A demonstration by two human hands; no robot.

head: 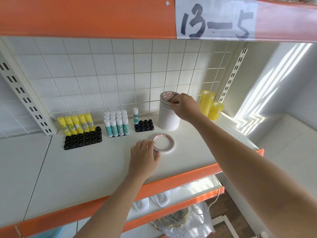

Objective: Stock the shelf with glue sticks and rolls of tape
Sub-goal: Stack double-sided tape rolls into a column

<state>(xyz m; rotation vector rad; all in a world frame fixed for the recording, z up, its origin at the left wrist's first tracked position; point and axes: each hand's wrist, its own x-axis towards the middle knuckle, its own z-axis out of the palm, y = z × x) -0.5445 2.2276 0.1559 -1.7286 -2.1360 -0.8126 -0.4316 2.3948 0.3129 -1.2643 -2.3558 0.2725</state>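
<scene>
Left hand [144,156]: near centre of the white shelf [85,169], fingers curled onto the rim of a loose tape roll [164,143] lying flat, hole upward
Right hand [184,107]: fingertips pinching the top roll of the white tape stack [169,115], an upright column
Large black tray [83,140]: five yellow glue sticks [76,124] upright along its far row
Small black tray [144,125]: one white glue stick [135,115]
Teal glue sticks [116,123]: upright block hiding any tray
Yellow tape stacks [211,107]: far right, partly behind the wrist

Left hand [144,156]: palm down, forearm bare, reaching forward from lower centre; fingers loosely curled, fingertips forward and slightly right of the knuckles. Right hand [185,107]: farther forward and higher than the left, bare arm stretched long from lower right, wrist bent, fingers [174,102] curled in a pinch at its left side.
</scene>
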